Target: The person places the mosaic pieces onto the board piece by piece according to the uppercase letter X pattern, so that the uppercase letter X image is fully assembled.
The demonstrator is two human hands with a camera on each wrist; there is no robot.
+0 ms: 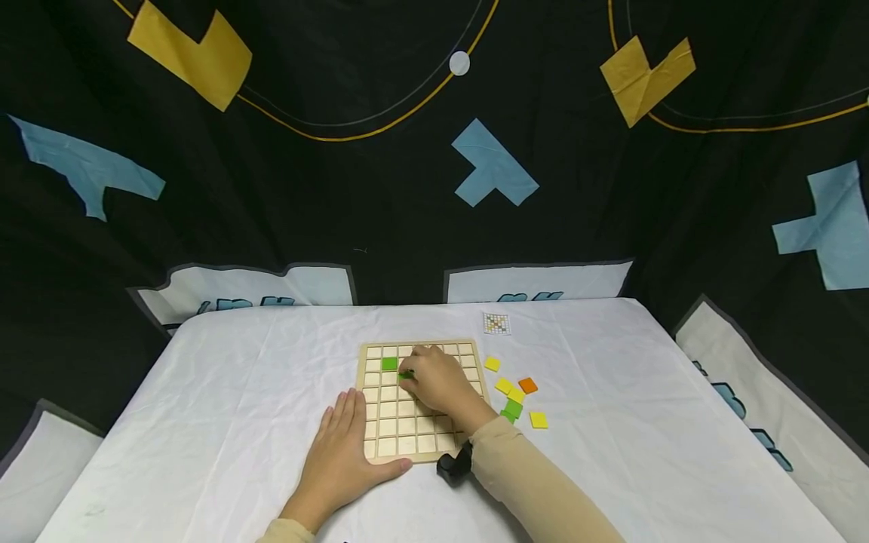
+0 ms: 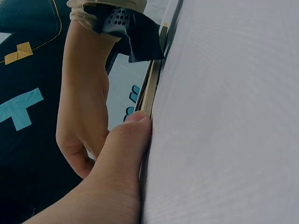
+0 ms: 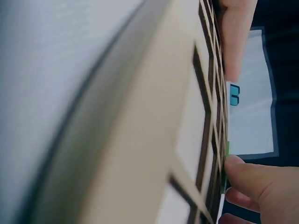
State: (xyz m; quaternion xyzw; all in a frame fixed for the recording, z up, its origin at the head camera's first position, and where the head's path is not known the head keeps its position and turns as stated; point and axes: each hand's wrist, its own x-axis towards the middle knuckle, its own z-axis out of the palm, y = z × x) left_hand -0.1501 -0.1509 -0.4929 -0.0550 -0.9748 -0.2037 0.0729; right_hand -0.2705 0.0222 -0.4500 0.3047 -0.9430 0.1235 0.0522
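A wooden grid board [image 1: 388, 427] lies on the white cloth, with a green square tile [image 1: 389, 363] in one of its upper left cells. Over the upper middle of the board, my right hand [image 1: 440, 379] pinches another green tile [image 1: 405, 375] between thumb and fingertips, low against the grid. My left hand [image 1: 339, 456] lies at the board's lower left corner, fingers straight along the left side and thumb stretched along the near edge. In the left wrist view, the left thumb [image 2: 124, 151] touches the board's edge [image 2: 150, 88].
Right of the board lie loose tiles: several yellow ones [image 1: 538, 420], an orange one [image 1: 528, 385] and green ones [image 1: 513, 409]. A small pattern card [image 1: 496, 324] lies beyond the board's far right corner. A black device [image 1: 454, 466] sits at the right wrist. Dark curtain [image 1: 380, 204] hangs behind the table.
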